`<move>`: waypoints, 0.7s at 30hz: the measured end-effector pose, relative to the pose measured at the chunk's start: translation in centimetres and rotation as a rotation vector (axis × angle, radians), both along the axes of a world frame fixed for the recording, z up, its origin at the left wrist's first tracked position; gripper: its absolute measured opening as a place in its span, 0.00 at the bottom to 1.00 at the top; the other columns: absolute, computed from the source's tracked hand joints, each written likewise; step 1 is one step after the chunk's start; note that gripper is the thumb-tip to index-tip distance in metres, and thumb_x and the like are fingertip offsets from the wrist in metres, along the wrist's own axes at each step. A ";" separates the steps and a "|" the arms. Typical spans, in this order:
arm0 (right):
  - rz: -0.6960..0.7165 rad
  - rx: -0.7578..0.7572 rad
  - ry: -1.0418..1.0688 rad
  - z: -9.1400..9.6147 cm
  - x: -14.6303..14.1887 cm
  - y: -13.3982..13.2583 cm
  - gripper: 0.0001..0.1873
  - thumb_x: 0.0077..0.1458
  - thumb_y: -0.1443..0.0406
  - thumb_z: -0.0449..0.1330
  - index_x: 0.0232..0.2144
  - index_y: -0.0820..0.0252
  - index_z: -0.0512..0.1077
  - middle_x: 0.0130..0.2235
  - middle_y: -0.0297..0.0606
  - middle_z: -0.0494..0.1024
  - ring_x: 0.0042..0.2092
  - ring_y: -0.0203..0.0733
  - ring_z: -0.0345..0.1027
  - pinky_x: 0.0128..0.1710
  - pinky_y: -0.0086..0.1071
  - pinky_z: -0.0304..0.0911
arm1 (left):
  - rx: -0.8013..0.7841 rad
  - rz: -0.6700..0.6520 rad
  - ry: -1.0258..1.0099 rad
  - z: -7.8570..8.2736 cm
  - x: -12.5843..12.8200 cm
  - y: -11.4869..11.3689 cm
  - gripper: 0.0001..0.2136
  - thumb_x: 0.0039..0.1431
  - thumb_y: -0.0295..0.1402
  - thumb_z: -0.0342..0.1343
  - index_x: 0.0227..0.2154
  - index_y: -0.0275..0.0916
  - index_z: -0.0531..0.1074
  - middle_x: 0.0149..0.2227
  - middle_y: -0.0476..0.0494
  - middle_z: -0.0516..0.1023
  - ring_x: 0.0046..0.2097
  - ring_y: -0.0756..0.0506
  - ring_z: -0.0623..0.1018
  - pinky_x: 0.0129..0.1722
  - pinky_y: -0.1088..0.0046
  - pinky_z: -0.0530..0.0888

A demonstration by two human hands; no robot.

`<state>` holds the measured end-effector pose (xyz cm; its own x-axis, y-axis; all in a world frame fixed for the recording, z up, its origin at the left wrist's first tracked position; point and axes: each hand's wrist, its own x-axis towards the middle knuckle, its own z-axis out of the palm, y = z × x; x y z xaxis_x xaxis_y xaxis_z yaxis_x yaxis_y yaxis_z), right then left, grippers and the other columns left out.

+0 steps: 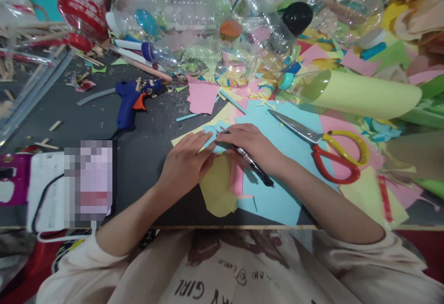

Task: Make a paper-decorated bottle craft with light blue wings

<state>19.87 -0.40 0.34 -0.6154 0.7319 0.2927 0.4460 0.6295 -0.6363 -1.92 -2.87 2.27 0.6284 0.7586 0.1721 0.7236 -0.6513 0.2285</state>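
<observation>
My right hand (pixel 255 144) grips a black pen (pixel 255 167), its tip over a small light blue paper piece (pixel 219 125). Beside it, my left hand (pixel 185 160) lies with fingers stretched out, fingertips on that same piece. Under the hands are yellow paper (pixel 218 195) and a pink paper strip (pixel 237 179). A larger light blue sheet (pixel 274 202) extends to the right below my right wrist. Scissors (pixel 317 142) with yellow and red handles rest partly on that sheet, blades apart.
To the left lie a blue glue gun (pixel 126 102) and a phone (pixel 95 179), partly blurred out. Clear plastic bottles (pixel 194 3) and paper scraps crowd the back. A bottle wrapped in light green paper (pixel 371 93) lies at right. The table's front edge (pixel 222 226) is near my body.
</observation>
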 end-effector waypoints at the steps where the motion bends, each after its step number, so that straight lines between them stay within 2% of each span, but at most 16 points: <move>1: 0.000 -0.006 -0.004 -0.1 0.0 0.0 0.13 0.65 0.67 0.52 0.49 0.55 0.73 0.39 0.38 0.80 0.48 0.43 0.71 0.49 0.38 0.61 | -0.004 0.001 0.006 0.0 0.0 0.0 0.14 0.67 0.30 0.46 0.49 0.37 0.73 0.54 0.36 0.77 0.54 0.38 0.77 0.55 0.55 0.76; 8: -0.013 -0.057 -0.052 -0.4 0.1 -0.1 0.16 0.65 0.67 0.51 0.51 0.49 0.73 0.45 0.36 0.81 0.52 0.43 0.70 0.53 0.40 0.60 | 0.020 0.002 0.016 0.1 0.0 -0.1 0.14 0.68 0.30 0.46 0.51 0.35 0.71 0.54 0.35 0.77 0.56 0.38 0.76 0.54 0.59 0.77; 15: -0.019 -0.088 -0.085 -0.5 0.1 0.0 0.18 0.65 0.68 0.51 0.52 0.47 0.72 0.46 0.35 0.81 0.53 0.43 0.70 0.54 0.40 0.61 | 0.025 0.009 0.005 -0.1 -0.1 -0.2 0.14 0.67 0.31 0.47 0.52 0.36 0.72 0.54 0.33 0.76 0.57 0.37 0.75 0.53 0.56 0.76; 17: -0.022 -0.102 -0.072 -0.6 0.1 0.0 0.18 0.65 0.68 0.52 0.52 0.46 0.73 0.45 0.35 0.80 0.53 0.43 0.69 0.54 0.41 0.61 | 0.047 0.013 0.012 0.0 0.1 -0.2 0.14 0.67 0.30 0.47 0.51 0.36 0.72 0.52 0.33 0.77 0.55 0.37 0.77 0.51 0.57 0.77; 21: -0.016 -0.093 0.005 -0.8 0.2 0.0 0.18 0.64 0.69 0.52 0.52 0.49 0.73 0.40 0.36 0.81 0.52 0.44 0.70 0.54 0.41 0.61 | 0.126 0.024 -0.011 0.4 0.3 -0.3 0.12 0.66 0.28 0.48 0.44 0.34 0.75 0.41 0.36 0.81 0.43 0.40 0.80 0.41 0.62 0.78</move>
<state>20.06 -0.41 -0.49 -0.6022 0.7657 0.2259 0.4522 0.5604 -0.6939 -1.61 -3.17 2.70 0.6083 0.7450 0.2738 0.7370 -0.6582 0.1535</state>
